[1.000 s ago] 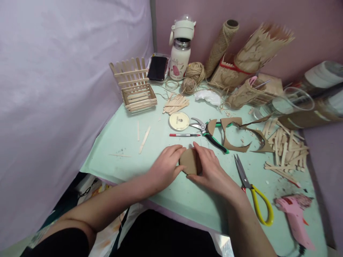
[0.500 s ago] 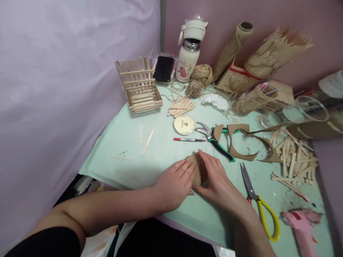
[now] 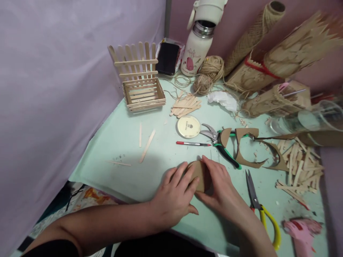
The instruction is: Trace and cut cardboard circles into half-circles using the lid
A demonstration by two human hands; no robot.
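A rounded piece of brown cardboard [image 3: 199, 175] is on the table in front of me, partly hidden by both hands. My left hand [image 3: 174, 198] lies over its left side, fingers spread and pressing on it. From the right, my right hand [image 3: 218, 184] grips the cardboard between thumb and fingers, and a dark gap shows beside its palm. Just beyond the hands lie a red-ended pen [image 3: 193, 144], a round cream lid [image 3: 188, 126] and green-handled pruning shears [image 3: 223, 151].
To the right are cut cardboard scraps [image 3: 241, 160], yellow-handled scissors [image 3: 254, 200], a pink glue gun [image 3: 301, 232] and a pile of wooden sticks [image 3: 302, 164]. Farther back stand a small stick-built bench [image 3: 146, 107], an open bottle [image 3: 197, 53] and twine balls [image 3: 211, 67].
My left hand's fingers have spread apart and drawn back a little, uncovering more of the cardboard. My right hand keeps its grip. The whole view has shifted slightly.
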